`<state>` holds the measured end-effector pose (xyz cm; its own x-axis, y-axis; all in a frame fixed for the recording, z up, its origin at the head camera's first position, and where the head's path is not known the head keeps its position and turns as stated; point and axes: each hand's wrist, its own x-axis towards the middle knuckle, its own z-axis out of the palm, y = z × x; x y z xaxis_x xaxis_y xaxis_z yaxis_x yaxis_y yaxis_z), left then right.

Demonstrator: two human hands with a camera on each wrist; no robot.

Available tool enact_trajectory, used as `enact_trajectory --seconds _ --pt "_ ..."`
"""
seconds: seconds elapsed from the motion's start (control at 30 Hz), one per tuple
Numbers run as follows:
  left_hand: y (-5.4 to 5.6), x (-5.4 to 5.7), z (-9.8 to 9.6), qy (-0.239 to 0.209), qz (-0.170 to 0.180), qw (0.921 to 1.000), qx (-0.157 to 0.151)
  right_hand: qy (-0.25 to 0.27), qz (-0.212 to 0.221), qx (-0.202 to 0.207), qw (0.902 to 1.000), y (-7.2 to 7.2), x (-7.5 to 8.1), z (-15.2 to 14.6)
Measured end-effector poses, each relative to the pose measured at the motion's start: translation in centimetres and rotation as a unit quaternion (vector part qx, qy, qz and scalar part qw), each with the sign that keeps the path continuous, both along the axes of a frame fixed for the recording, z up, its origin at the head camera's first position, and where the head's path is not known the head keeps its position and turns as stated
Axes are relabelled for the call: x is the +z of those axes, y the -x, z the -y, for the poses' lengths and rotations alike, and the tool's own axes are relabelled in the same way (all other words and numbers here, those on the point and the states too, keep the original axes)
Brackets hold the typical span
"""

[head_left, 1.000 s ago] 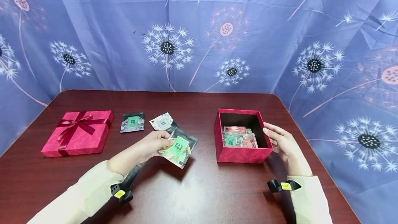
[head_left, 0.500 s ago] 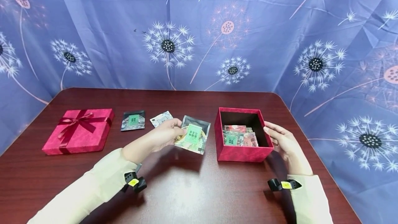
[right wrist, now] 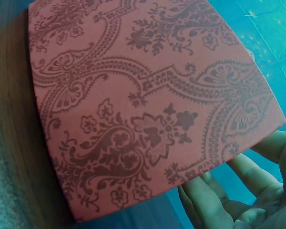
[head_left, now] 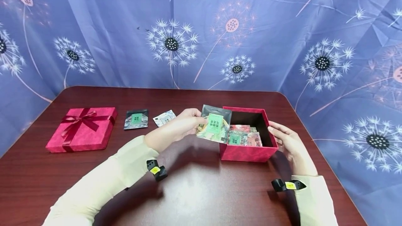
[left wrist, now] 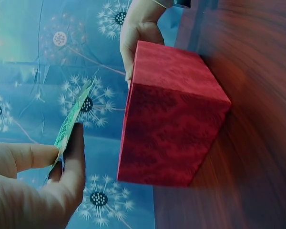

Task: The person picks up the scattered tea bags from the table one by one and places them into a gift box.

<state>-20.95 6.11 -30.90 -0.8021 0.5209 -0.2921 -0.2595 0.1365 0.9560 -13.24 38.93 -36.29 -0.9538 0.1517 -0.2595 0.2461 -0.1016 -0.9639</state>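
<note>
My left hand (head_left: 185, 123) pinches a flat sachet (head_left: 214, 124) by its left side, between thumb and fingers. The sachet has a green label and a dark top, and overlaps the left rim of the open red gift box (head_left: 245, 153). In the left wrist view the sachet (left wrist: 69, 126) is seen nearly edge-on, raised beside the box (left wrist: 169, 136). Inside the box lie several sachets (head_left: 237, 138) with green or red labels. My right hand (head_left: 290, 145) holds the box at its right rim; in the right wrist view its fingers (right wrist: 207, 202) are partly hidden behind the patterned wall.
The red box lid (head_left: 84, 128) with a ribbon bow lies at the left of the dark wooden table (head_left: 188, 191). Between lid and box lie a dark sachet (head_left: 136, 119) and a white sachet (head_left: 164, 118). A blue dandelion-print curtain (head_left: 125, 16) hangs behind.
My left hand has carried the green-labelled sachet rightward and up, from above the middle of the table to the box's left rim. The right hand has stayed at the box.
</note>
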Motion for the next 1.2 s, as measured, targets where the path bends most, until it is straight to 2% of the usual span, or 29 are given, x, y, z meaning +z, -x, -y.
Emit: enact_trajectory --seconds 0.27,0.7,0.87,1.2 --pt "0.4 0.6 -2.0 0.031 -0.012 0.9994 0.005 0.013 0.000 -0.002 0.9999 0.2 0.2 0.1" --pt "1.9 1.3 -4.4 0.001 -0.013 0.9999 -0.010 0.023 0.001 -0.003 0.9997 0.2 0.2 -0.2" --pt "2.5 1.4 -5.4 -0.003 -0.009 0.9998 -0.019 0.010 0.004 -0.004 0.9999 0.2 0.3 -0.2" --pt "2.7 1.4 -7.4 0.014 0.006 0.9995 -0.029 0.008 0.008 -0.001 0.9999 0.2 0.2 -0.1"
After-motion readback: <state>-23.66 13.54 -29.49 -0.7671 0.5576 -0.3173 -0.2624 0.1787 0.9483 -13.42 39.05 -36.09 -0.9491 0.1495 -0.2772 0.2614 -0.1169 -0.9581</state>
